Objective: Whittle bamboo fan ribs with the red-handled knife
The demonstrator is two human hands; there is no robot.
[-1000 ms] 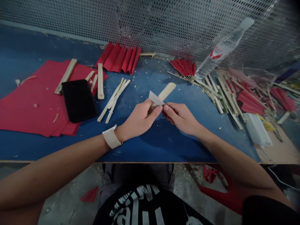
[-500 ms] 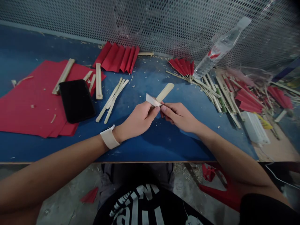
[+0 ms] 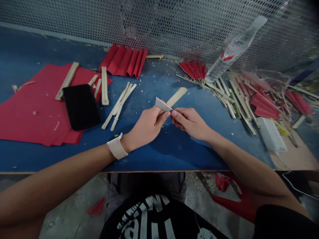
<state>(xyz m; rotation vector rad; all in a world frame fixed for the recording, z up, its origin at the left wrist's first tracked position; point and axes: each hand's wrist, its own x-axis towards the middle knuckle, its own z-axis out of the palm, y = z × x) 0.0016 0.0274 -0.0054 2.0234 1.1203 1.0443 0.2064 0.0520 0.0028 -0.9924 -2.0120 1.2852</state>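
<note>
My left hand (image 3: 149, 124) is closed around the lower end of a pale bamboo strip (image 3: 177, 95), which slants up and away to the right. Across that strip lies a flat grey-white blade (image 3: 163, 104). Its right end sits in the pinched fingertips of my right hand (image 3: 190, 122), and its left end is by my left index finger. The fingertips of both hands almost touch. Left of my hands, several thin bamboo strips (image 3: 119, 105) lie crossed on the blue table (image 3: 139, 159).
Red paper sheets (image 3: 32, 109) lie on the left with a black phone (image 3: 81, 107) on them. Pleated red paper (image 3: 126, 61) and a small red fan (image 3: 193, 71) lie at the back by a mesh panel (image 3: 159, 26). A water bottle (image 3: 234, 49) leans right, near piled bamboo pieces (image 3: 241, 96).
The blade has tilted, so its face shows narrower and duller than before. The bamboo strip's far end has shifted slightly right. Both hands have hardly moved.
</note>
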